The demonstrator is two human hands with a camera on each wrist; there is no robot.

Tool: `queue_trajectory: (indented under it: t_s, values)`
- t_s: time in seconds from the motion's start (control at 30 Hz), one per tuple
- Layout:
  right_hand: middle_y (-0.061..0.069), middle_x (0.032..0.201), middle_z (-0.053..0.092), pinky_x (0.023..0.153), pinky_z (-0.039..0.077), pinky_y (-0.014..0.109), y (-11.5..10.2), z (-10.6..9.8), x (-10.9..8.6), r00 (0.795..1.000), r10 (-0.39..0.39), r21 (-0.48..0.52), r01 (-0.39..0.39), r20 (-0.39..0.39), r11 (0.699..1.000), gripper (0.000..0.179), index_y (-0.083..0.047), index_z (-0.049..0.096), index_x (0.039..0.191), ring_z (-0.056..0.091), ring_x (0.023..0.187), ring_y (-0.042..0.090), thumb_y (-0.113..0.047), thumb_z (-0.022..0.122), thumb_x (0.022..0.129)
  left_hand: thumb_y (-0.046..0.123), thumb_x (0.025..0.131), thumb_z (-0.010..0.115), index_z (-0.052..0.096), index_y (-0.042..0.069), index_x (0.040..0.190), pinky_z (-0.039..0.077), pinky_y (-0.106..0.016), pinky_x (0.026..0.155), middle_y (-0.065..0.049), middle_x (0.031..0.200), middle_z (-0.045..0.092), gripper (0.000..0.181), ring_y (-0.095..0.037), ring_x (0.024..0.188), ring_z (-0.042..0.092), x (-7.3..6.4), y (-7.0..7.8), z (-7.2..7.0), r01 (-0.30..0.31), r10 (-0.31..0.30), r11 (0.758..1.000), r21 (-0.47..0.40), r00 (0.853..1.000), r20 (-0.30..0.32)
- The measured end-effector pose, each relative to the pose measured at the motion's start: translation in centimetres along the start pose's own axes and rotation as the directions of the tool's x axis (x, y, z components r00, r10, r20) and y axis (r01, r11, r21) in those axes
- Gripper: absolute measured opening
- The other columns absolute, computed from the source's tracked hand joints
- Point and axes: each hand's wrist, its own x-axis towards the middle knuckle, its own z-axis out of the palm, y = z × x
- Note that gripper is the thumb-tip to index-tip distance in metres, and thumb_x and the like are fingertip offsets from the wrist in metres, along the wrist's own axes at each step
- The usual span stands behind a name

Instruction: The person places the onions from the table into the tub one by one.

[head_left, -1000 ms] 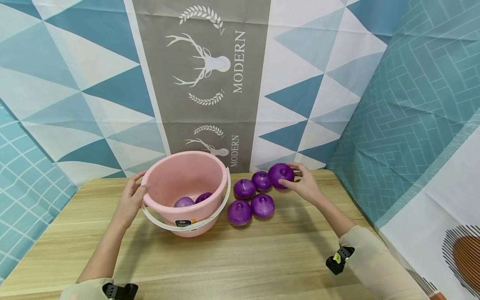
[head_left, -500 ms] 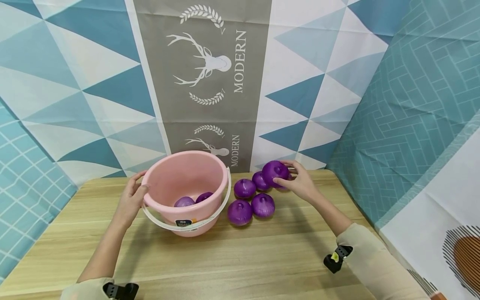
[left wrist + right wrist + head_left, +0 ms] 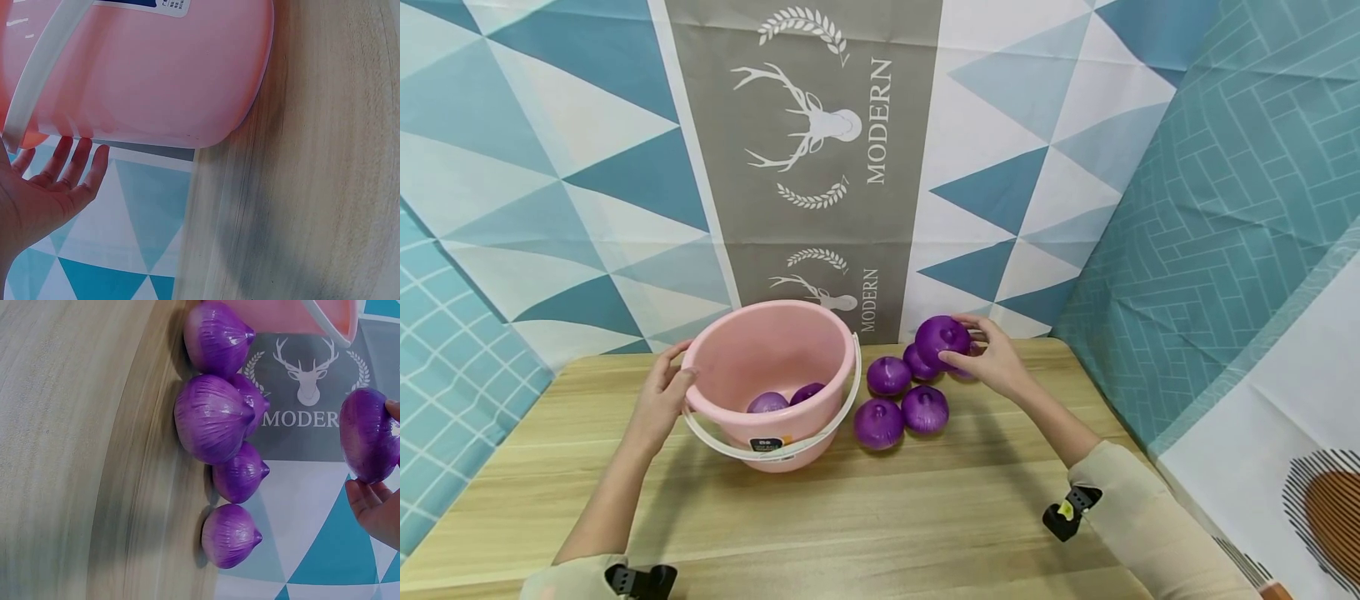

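A pink bucket [image 3: 775, 333] with a white handle [image 3: 850, 400] stands upright left of the table's middle. My left hand [image 3: 662, 392] grips its rim on the left side; in the left wrist view the fingers [image 3: 75, 165] lie along the outer wall. Inside, two purple onions [image 3: 767, 403] show, one paler than the other. In my right hand [image 3: 996, 358] is a glossy purple onion [image 3: 942, 340], pinched between thumb and fingers. The right wrist view shows this held onion [image 3: 369, 434] well above the table. Below it several onions [image 3: 925, 410] sit in a cluster right of the bucket.
The wooden table [image 3: 865, 517] reaches back to a patterned cloth wall [image 3: 985, 167], close behind the bucket and onions. A teal cloth side [image 3: 1225, 250] rises along the right edge.
My right hand has lifted the onion and carried it slightly left, uncovering another onion behind its fingers. The left hand and the bucket have stayed in place.
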Motion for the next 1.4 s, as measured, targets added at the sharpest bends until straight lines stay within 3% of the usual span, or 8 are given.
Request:
queue_trajectory:
  t_s: [0.23,0.5,1.4]
  values:
    - [0.014,0.131,0.047,0.087,0.054,0.043,-0.7,0.3,0.1,1.000,-0.015,0.023,0.015,0.012,1.000,0.064,-0.014,0.046,0.134,0.052,0.114,0.037,-0.026,0.076,0.078,0.019,0.099,0.042,0.031,0.010,0.142,0.054,-0.019,0.057,0.015,0.097,0.055,0.046,-0.002,0.072,0.062,0.0,0.0,-0.1,-0.002,0.002,1.000,-0.004,1.000,-0.001]
    - [0.015,0.131,0.049,0.095,0.048,0.048,-1.3,0.6,0.4,1.000,-0.025,0.020,0.025,0.017,0.999,0.064,-0.014,0.047,0.133,0.053,0.114,0.036,-0.025,0.076,0.078,0.019,0.099,0.043,0.031,0.009,0.142,0.055,-0.020,0.057,0.015,0.097,0.055,0.046,-0.003,0.072,0.062,0.0,0.1,-0.1,-0.001,0.001,1.000,-0.002,1.000,-0.001]
    - [0.010,0.129,0.051,0.092,0.051,0.043,-3.5,1.5,1.4,0.992,-0.118,0.004,0.117,0.038,0.993,0.062,-0.013,0.049,0.131,0.054,0.111,0.030,-0.023,0.076,0.077,0.021,0.099,0.043,0.031,0.008,0.141,0.054,-0.019,0.057,0.014,0.095,0.055,0.046,-0.003,0.071,0.062,-0.1,0.2,0.0,-0.004,0.004,1.000,0.010,1.000,0.002]
